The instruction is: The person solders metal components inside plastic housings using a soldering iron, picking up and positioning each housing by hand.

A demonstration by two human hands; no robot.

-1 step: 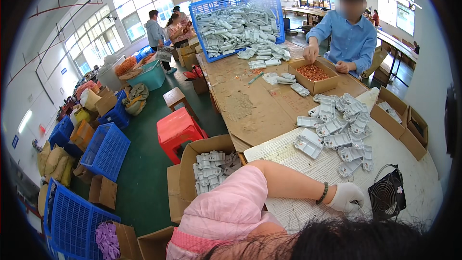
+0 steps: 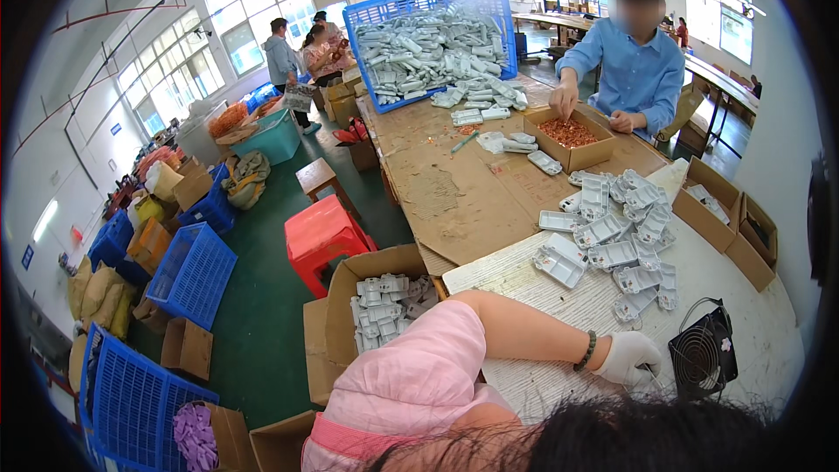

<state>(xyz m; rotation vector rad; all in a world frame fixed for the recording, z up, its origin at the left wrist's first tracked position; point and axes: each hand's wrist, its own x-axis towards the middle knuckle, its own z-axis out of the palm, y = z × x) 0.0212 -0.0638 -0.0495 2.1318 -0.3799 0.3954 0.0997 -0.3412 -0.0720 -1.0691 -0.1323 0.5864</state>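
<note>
Cardboard box [image 2: 572,150] holds orange bits; blue crate [image 2: 367,31] grey parts.

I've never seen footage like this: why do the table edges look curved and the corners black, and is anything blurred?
In the head view, the fisheye lens bends straight edges such as the cardboard-covered table toward the rim and leaves black corners; window daylight washes out the top; the gloved hand near the small fan is sharp; only the co-worker's face is blurred.

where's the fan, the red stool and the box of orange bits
fan [image 2: 701,357], head view, on its round grille
red stool [image 2: 325,232], head view, on its seat top
box of orange bits [image 2: 584,156], head view, on its front cardboard wall
</note>
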